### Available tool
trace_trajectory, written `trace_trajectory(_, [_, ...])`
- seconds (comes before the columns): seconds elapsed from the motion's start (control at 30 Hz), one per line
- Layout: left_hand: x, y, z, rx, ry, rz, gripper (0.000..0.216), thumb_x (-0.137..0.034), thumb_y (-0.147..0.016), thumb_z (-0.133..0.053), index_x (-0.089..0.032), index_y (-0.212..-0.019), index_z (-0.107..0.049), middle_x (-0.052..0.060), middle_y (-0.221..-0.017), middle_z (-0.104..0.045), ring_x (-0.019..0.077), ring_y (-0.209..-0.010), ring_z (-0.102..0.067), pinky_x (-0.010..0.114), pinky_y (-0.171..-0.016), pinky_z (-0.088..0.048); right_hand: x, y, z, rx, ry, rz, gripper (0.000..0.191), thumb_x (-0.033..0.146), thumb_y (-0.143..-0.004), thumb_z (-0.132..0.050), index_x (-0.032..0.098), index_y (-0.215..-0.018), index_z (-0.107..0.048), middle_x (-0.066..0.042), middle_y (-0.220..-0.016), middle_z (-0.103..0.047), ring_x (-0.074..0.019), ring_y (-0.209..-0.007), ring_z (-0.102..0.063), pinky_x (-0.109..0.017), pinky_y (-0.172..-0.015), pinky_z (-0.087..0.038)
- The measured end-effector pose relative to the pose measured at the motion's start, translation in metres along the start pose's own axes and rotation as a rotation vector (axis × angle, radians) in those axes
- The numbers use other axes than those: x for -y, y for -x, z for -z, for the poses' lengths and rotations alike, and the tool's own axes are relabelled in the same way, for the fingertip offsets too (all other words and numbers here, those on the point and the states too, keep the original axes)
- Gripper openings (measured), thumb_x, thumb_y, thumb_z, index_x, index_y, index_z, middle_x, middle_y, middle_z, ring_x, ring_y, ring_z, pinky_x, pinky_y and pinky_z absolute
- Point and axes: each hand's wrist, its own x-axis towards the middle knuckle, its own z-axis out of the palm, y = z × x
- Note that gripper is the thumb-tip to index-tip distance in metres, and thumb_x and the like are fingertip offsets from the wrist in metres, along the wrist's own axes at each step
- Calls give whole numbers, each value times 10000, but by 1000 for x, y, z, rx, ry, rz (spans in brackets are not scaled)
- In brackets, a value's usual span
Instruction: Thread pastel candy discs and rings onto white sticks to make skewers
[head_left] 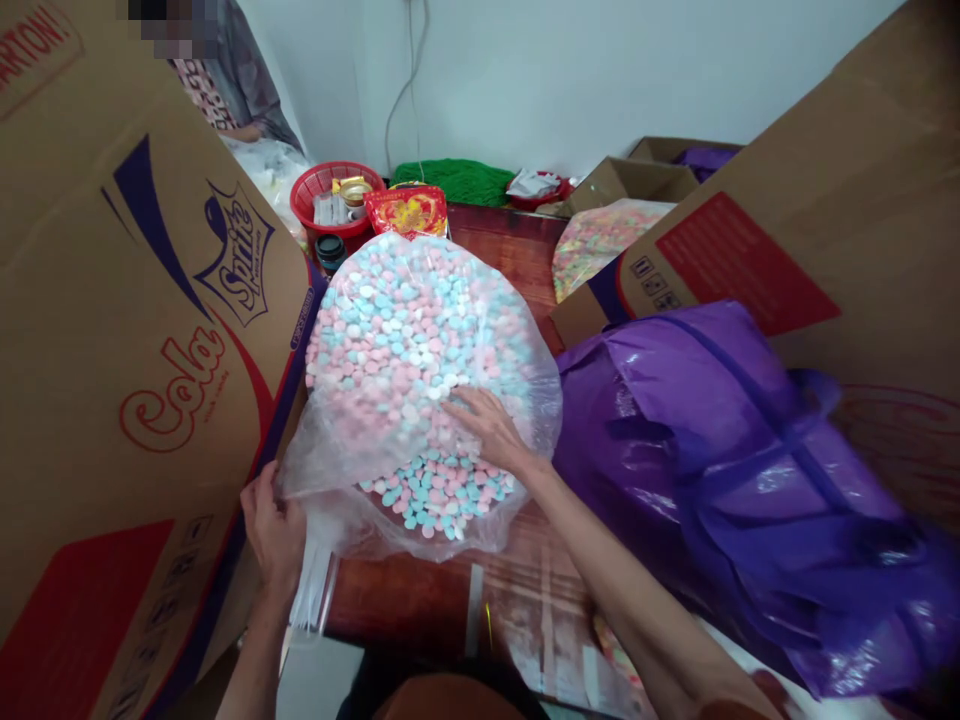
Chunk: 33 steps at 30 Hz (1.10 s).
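A big clear plastic bag (pixel 420 330) full of small pink, blue and white candies lies on the dark wooden table (pixel 420 605). My right hand (pixel 487 430) rests flat on the bag's top, fingers spread. My left hand (pixel 274 530) is closed on the bag's loose plastic edge at the lower left, next to a cardboard box.
A large Cola/Sprite carton (pixel 127 380) stands at the left, another carton (pixel 810 220) at the right behind a purple plastic bag (pixel 735 480). Farther back are a red basket (pixel 330 195), a red packet (pixel 409 210), a second candy bag (pixel 600 240), green netting (pixel 454 180) and a person (pixel 232 80).
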Motion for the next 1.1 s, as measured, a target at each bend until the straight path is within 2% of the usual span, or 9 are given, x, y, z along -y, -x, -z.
trace_trajectory(0.13, [-10,10,12,-125,-11,-90,537,-245,-829,-546,-154,-1357,-588,138,-1217,-501,267,-1099,-563,439,-1016,-483,9,13,14,79,46,-19,788,121,-767,-665,246,-1520,-468,-158,-1637,-308,-361,-1528,-239,-609,-1208,-237])
trace_trajectory(0.27, [-36,21,15,-217,-55,-300,457,-233,-833,-618,-130,-1278,-628,172,-1286,-495,301,-1215,-497,466,-1052,-439,18,32,25,32,92,-101,750,63,-813,-521,277,-1529,-451,-102,-1631,-344,-323,-1542,-224,-607,-1226,-210])
trace_trajectory(0.33, [-50,28,7,-126,-54,-409,329,-229,-861,-617,-164,-1178,-677,147,-1206,-573,282,-1142,-536,466,-1032,-440,26,38,27,-7,93,-139,703,83,-844,-499,269,-1521,-464,-94,-1636,-337,-321,-1540,-232,-595,-1226,-231])
trace_trajectory(0.5, [-54,46,-39,391,-104,-616,302,-179,-948,-477,-196,-1137,-711,132,-1136,-661,268,-1107,-564,433,-987,-477,53,36,14,-84,125,-160,656,184,-882,-604,289,-1516,-469,-106,-1672,-248,-372,-1550,-166,-641,-1216,-196])
trace_trajectory(0.67, [-10,69,-57,638,-491,-400,445,-134,-902,-481,-177,-1321,-625,198,-1348,-591,352,-1155,-573,537,-949,-489,50,43,-23,-65,81,-177,408,131,-940,-516,252,-1297,-673,-106,-1480,-560,-330,-1432,-429,-666,-1183,-262])
trace_trajectory(0.8, [33,90,-50,721,-463,-198,483,-181,-935,-443,-160,-1410,-530,206,-1340,-592,310,-1033,-656,497,-883,-537,53,69,-35,-204,-3,-146,426,106,-975,-397,225,-1269,-681,-102,-1321,-676,-238,-1261,-595,-555,-1175,-361])
trace_trajectory(0.87, [45,95,-51,689,-342,-161,447,-230,-947,-456,-145,-1376,-548,185,-1264,-635,278,-1038,-664,450,-904,-544,60,78,-31,-304,6,-174,443,141,-990,-386,226,-1351,-629,-111,-1356,-645,-234,-1287,-571,-507,-1164,-388])
trace_trajectory(0.97, [47,95,-61,620,-188,-165,432,-277,-931,-490,-141,-1330,-587,175,-1216,-661,273,-1077,-656,438,-930,-547,63,74,-21,-404,105,-361,551,145,-962,-386,166,-1507,-467,-179,-1504,-483,-296,-1397,-447,-504,-1126,-418])
trace_trajectory(1.1, [33,90,-75,602,4,-227,460,-310,-922,-478,-143,-1335,-594,156,-1166,-669,268,-1058,-653,452,-953,-545,46,47,-8,-345,271,-592,638,92,-904,-396,108,-1541,-401,-254,-1537,-393,-395,-1383,-401,-583,-1108,-370])
